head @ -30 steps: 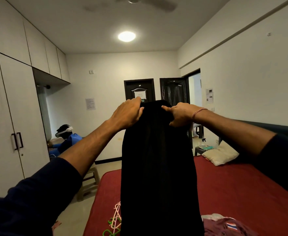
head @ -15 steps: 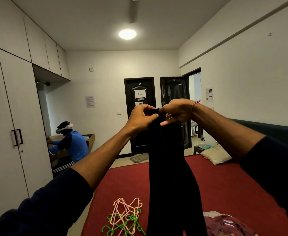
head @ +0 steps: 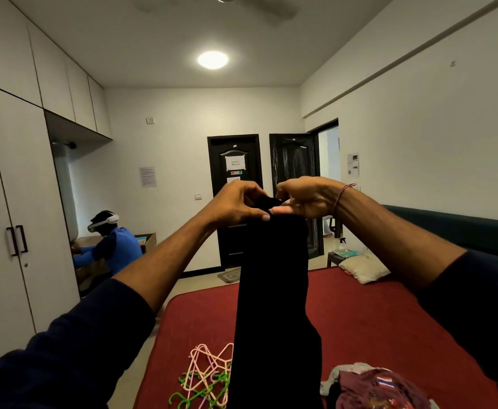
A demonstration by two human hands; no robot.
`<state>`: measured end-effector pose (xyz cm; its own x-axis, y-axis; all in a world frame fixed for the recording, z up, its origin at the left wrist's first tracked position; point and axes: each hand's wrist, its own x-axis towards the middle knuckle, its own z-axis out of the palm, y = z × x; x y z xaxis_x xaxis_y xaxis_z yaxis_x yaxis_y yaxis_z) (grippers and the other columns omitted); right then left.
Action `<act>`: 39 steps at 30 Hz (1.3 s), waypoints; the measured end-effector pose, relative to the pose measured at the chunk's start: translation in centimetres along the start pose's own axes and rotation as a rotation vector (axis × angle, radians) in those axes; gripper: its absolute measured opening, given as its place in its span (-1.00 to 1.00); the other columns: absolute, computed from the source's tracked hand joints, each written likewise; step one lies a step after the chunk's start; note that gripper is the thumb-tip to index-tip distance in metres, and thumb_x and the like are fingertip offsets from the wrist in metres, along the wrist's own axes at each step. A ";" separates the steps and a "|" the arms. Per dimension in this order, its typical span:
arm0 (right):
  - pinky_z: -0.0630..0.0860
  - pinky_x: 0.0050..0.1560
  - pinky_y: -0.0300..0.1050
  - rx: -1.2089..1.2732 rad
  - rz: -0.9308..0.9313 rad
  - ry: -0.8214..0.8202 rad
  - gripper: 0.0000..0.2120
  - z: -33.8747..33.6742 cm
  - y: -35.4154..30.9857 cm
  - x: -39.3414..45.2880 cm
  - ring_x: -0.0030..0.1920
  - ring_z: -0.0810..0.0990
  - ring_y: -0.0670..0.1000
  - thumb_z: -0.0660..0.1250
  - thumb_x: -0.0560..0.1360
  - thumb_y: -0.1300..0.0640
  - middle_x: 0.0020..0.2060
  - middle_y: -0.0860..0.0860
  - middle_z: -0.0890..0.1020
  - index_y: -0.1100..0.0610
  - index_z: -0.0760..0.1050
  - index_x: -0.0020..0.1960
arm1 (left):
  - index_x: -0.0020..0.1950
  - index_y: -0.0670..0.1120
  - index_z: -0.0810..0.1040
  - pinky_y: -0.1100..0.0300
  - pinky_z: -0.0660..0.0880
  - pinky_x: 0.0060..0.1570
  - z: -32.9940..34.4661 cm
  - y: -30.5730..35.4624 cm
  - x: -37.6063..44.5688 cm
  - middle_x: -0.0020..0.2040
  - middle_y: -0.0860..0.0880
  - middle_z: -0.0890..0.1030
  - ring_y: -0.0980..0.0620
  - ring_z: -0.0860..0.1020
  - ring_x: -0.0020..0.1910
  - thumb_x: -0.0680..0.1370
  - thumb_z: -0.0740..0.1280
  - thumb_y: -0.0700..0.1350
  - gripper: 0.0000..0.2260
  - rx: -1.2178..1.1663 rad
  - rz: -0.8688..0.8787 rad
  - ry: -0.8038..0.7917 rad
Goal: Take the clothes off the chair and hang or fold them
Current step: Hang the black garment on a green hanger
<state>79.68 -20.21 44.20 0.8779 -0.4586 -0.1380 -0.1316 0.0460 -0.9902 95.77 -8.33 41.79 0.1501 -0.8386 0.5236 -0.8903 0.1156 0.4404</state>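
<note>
A long black garment hangs straight down in front of me, folded lengthwise into a narrow strip. My left hand and my right hand pinch its top edge side by side at chest height, thumbs almost touching. Its lower end drops out of view over the red bed. A pile of pink and green plastic hangers lies on the bed's near left corner. A heap of maroon and grey clothes lies on the bed at lower right. No chair is in view.
White wardrobe doors line the left wall. A person in blue with a headset sits at a desk at the far left. Two dark doors stand at the far wall. A pillow lies at the bed's far end.
My hands came together from the garment's spread-out top corners, so the wide black cloth is now folded narrow. The view dropped a little and more of the hangers shows.
</note>
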 end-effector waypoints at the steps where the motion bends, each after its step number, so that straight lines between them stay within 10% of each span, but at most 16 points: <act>1: 0.67 -0.18 -0.15 0.006 0.006 -0.025 -0.84 -0.3 0.0 -0.1 -0.25 0.71 0.10 0.14 0.66 0.26 0.08 0.33 0.58 0.31 0.36 0.20 | 0.16 -0.08 0.63 0.18 0.59 0.08 -0.3 0.0 0.0 0.00 0.03 0.68 0.13 0.65 -0.02 0.42 0.56 -0.15 -0.66 -0.014 0.002 -0.005; 12: 0.66 -0.06 -0.18 -0.004 -0.073 -0.026 -0.82 -2.0 0.1 0.0 0.09 0.70 0.17 0.27 0.60 0.34 0.10 0.34 0.65 0.39 0.54 0.16 | 0.24 -0.15 0.61 0.21 0.57 0.03 -0.5 -0.8 -0.4 0.04 -0.03 0.66 0.05 0.63 0.01 0.54 0.44 -0.16 -0.73 -0.026 -0.055 0.053; 17: 0.65 0.10 0.00 -0.708 -0.320 0.227 -0.41 -3.9 2.3 1.5 0.13 0.67 0.14 0.56 0.41 0.10 0.20 0.16 0.61 0.14 0.42 0.37 | 0.21 -0.13 0.61 0.11 0.58 0.09 -1.4 -2.4 -1.6 0.09 -0.12 0.65 -0.07 0.62 0.10 0.60 0.34 -0.21 -0.81 -0.206 -0.140 0.130; 21: 0.42 0.41 0.16 -0.797 -0.384 0.106 -0.04 -3.8 5.3 3.1 0.41 0.44 0.09 0.56 0.26 -0.29 0.45 0.07 0.42 0.01 0.29 0.53 | 0.22 -0.16 0.59 0.09 0.56 0.15 -1.7 -2.4 -2.1 0.18 -0.24 0.60 -0.11 0.58 0.18 0.65 0.24 -0.25 -0.79 -0.421 -0.144 0.112; 28: 0.60 -0.16 -0.24 -0.198 -0.481 -0.061 -0.70 -2.4 6.8 3.9 -0.03 0.71 -0.05 0.38 0.57 0.19 0.07 0.09 0.65 0.25 0.51 0.27 | 0.22 -0.27 0.49 0.34 0.49 -0.16 -2.2 -2.0 -2.9 -0.06 -0.11 0.55 0.08 0.54 -0.08 0.72 0.08 -0.16 -0.73 -0.450 -0.207 0.184; 34: 0.65 -0.06 -0.14 -0.003 -0.743 0.187 -0.52 0.7 4.0 4.0 0.01 0.72 0.05 0.48 0.49 0.16 0.04 0.18 0.70 0.23 0.41 0.34 | 0.06 -0.04 0.37 0.32 0.32 -0.11 -1.9 -1.1 -2.7 -0.09 0.05 0.42 0.15 0.41 -0.11 0.71 -0.03 0.13 -0.69 -0.294 -0.297 0.379; 39: 0.65 -0.02 -0.14 -0.120 -0.884 0.197 -0.61 1.6 2.4 3.8 0.04 0.71 0.03 0.44 0.53 0.14 0.05 0.12 0.69 0.21 0.47 0.31 | 0.39 -0.05 0.35 0.24 0.49 0.04 -2.8 -1.3 -3.1 0.29 -0.04 0.47 0.00 0.49 0.23 0.45 0.30 0.35 -0.33 -0.120 -0.226 0.391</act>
<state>83.49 -20.40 41.28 0.5887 -0.4263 0.6868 0.4946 -0.4820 -0.7232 97.64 -4.40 41.66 0.5059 -0.5893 0.6299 -0.7641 0.0328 0.6443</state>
